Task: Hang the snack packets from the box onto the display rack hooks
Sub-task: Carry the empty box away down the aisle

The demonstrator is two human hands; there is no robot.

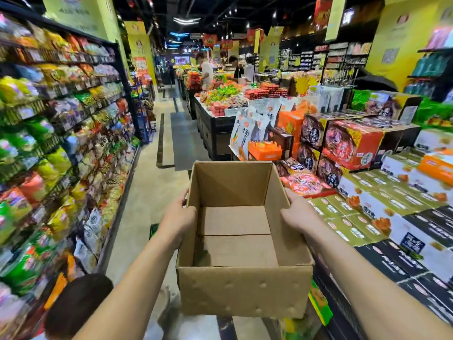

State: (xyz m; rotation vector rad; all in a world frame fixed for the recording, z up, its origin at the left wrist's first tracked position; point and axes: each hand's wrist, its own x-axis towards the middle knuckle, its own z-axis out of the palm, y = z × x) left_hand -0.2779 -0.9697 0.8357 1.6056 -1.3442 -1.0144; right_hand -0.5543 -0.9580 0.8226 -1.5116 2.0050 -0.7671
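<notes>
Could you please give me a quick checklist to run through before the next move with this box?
1. Packets left in the cardboard box: none visible, bare bottom flaps; not ok for hanging.
2. Left hand grip on the box's left wall: ok.
3. Right hand grip on the right wall: ok.
4. Box level and upright: ok.
5. Free hooks on the display rack: cannot tell, blurred.
6. Aisle floor ahead clear: ok.

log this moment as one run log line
left hand: gripping box side | right hand: gripping other side | cardboard box: empty, held up | display rack: at left
</notes>
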